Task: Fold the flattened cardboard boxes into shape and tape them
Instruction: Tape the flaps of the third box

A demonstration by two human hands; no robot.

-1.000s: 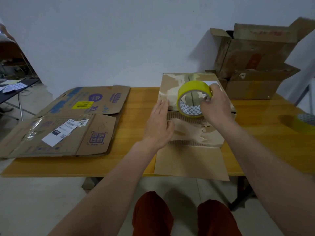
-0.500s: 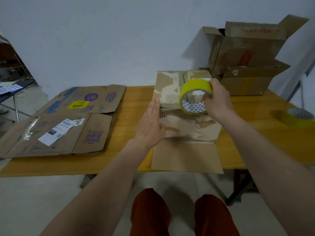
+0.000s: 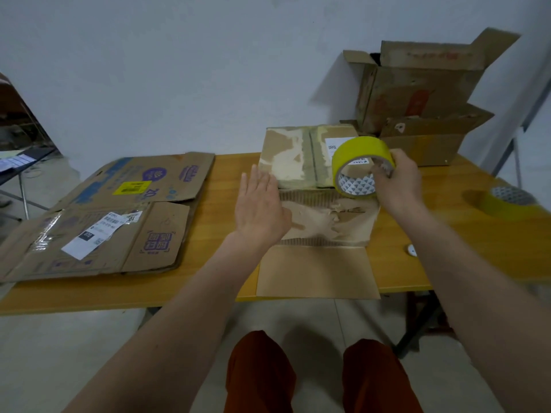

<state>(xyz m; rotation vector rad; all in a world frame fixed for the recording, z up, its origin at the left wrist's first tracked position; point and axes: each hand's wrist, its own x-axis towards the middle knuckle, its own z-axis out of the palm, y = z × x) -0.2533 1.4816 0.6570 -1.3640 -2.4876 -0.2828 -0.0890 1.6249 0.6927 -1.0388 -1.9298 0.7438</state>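
Observation:
A worn brown cardboard box (image 3: 301,162) stands on the wooden table (image 3: 220,174) in front of me, its near flap (image 3: 316,271) lying open over the table's front edge. My right hand (image 3: 398,181) grips a roll of yellow tape (image 3: 356,158) above the box's right side. My left hand (image 3: 259,207) is flat, fingers straight, at the box's left edge over the torn inner flap (image 3: 331,222).
Flattened printed cardboard boxes (image 3: 119,210) lie on the table's left half. A second yellow tape roll (image 3: 507,201) sits at the right edge. Open assembled boxes (image 3: 417,99) are stacked at the back right against the wall. A small white object (image 3: 411,249) lies near the flap.
My right hand has carried the tape roll rightward along the box top. My left hand has shifted a little left, to the box's left edge.

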